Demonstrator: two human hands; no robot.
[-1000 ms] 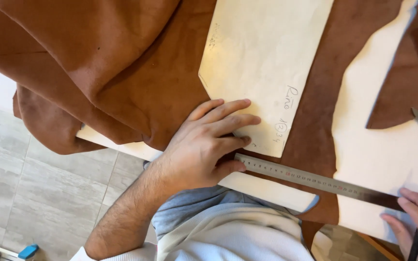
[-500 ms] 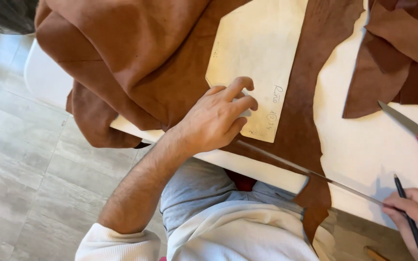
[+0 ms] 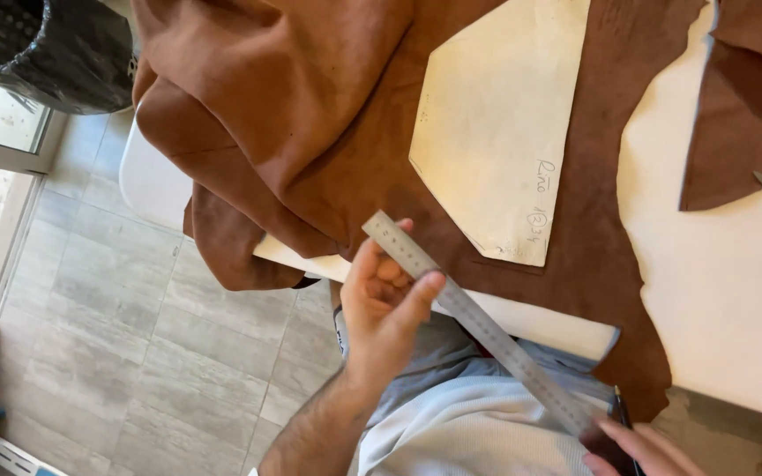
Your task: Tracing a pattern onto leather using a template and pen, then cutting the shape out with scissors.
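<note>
Brown leather [image 3: 310, 115] sprawls over the white counter [image 3: 725, 291], its folds hanging off the near edge, with a cream paper pattern [image 3: 496, 123] lying flat on it. A black bin [image 3: 46, 53] stands on the floor at upper left; its contents cannot be made out. The steel ruler [image 3: 478, 322] is held above the person's lap, running diagonally from upper left to lower right. The left hand [image 3: 385, 304] pinches its upper end; the right hand [image 3: 641, 449], cut off by the frame, grips the lower end beside a dark pen [image 3: 621, 414].
</note>
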